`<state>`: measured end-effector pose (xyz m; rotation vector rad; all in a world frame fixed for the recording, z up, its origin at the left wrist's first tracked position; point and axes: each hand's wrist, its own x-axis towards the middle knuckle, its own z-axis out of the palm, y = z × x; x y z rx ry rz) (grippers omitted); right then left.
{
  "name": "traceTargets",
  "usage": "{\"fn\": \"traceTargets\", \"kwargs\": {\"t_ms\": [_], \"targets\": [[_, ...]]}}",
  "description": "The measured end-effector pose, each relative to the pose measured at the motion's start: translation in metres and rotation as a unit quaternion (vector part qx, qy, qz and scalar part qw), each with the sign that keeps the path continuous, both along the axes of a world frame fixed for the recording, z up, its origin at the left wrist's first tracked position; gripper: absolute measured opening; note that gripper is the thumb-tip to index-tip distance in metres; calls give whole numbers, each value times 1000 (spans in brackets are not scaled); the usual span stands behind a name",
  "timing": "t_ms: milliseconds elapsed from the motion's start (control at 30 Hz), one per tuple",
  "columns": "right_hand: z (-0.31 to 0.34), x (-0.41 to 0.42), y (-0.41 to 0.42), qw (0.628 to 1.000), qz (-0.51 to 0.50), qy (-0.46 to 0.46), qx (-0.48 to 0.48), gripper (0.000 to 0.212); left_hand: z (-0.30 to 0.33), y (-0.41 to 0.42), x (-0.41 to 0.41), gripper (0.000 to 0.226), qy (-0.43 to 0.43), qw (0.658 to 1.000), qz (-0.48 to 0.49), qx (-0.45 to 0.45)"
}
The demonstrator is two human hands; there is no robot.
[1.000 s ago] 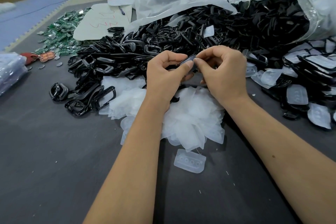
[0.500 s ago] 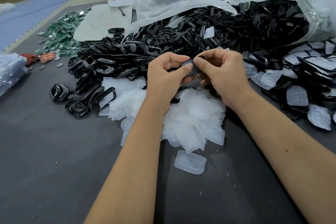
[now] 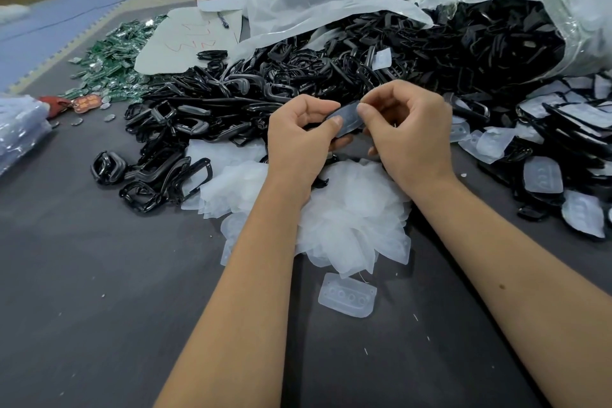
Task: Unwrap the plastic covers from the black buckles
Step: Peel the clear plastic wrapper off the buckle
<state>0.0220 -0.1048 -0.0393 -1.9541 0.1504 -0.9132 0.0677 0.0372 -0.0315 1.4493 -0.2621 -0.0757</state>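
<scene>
Bare table (image 3: 99,308) lies open from 6 to 9 o'clock. Loose black buckles (image 3: 231,103) bank up from 10 to 1 o'clock, a stuffed clear bag (image 3: 563,10) blocks 2 o'clock, wrapped buckles (image 3: 563,129) crowd 3 o'clock, and shed plastic covers (image 3: 347,209) heap at centre.

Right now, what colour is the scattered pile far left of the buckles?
Green pile, clearest in the head view.
</scene>
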Motion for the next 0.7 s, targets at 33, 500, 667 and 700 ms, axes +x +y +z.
{"fn": "traceTargets", "kwargs": {"t_ms": [33, 500, 667, 700], "targets": [[0, 0, 1, 1000, -2, 2, -15, 4, 0, 0, 0, 14, -5, 1000, -1, 4], [3, -1, -1, 986, 51, 53, 150, 13, -2, 0, 1, 23, -68, 997, -21, 43], [5, 1, -5, 964, 115, 60, 232, 4, 0, 0, 0, 28, -62, 997, -33, 32], [4, 1, -5, 962, 117, 57, 239, 4, 0, 0, 0, 28, -62, 997, -35, 30]]}}
